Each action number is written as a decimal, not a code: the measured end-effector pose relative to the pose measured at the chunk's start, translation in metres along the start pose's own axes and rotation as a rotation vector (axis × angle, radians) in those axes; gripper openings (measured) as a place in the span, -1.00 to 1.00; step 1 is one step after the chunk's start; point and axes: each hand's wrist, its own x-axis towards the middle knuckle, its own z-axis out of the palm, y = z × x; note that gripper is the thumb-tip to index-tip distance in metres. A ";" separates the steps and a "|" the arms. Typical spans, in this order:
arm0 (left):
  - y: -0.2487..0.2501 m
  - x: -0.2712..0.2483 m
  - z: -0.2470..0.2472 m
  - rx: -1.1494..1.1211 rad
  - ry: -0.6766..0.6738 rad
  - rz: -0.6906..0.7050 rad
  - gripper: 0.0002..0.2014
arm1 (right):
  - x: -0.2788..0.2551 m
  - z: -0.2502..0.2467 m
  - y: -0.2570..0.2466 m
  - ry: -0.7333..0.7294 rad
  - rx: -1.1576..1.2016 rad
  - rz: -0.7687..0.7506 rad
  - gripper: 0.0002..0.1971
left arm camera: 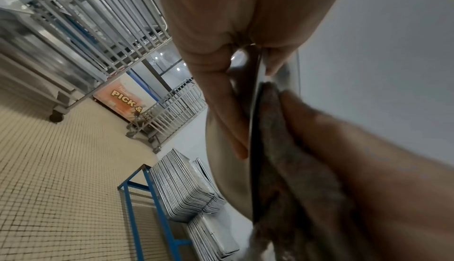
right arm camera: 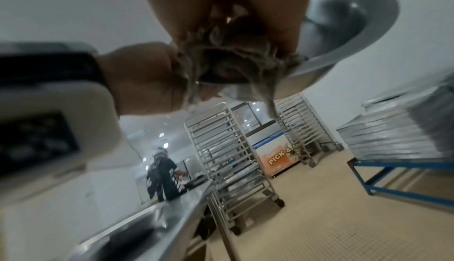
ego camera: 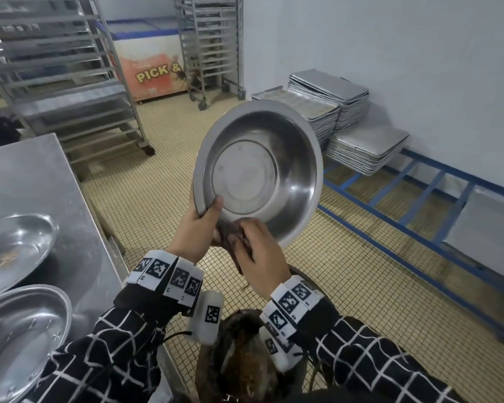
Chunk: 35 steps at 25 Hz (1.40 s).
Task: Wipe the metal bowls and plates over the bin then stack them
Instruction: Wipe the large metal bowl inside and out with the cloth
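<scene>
A round metal bowl [ego camera: 259, 173] is held up on edge, its hollow facing me, above a dark bin [ego camera: 245, 365]. My left hand [ego camera: 200, 228] grips the bowl's lower left rim, thumb inside and fingers behind. My right hand [ego camera: 256, 257] holds a brown-grey cloth [ego camera: 230, 237] bunched against the bowl's bottom rim. In the left wrist view the rim [left arm camera: 255, 129] runs edge-on between my fingers [left arm camera: 233, 125] and the cloth [left arm camera: 294, 158]. The right wrist view shows the frayed cloth [right arm camera: 228, 59] under the bowl [right arm camera: 343, 22].
A steel table [ego camera: 41, 199] at my left carries two metal plates [ego camera: 12, 251] [ego camera: 18, 338]. Wheeled tray racks [ego camera: 70, 68] and a chest freezer [ego camera: 149, 62] stand behind. Stacked baking trays [ego camera: 332, 106] sit on a blue frame [ego camera: 419, 205] by the wall. Another person [right arm camera: 162, 176] works far off.
</scene>
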 end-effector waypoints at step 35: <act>0.004 -0.039 -0.018 -0.087 -0.023 0.090 -0.59 | 0.000 -0.023 0.000 -0.444 -0.619 0.143 -0.45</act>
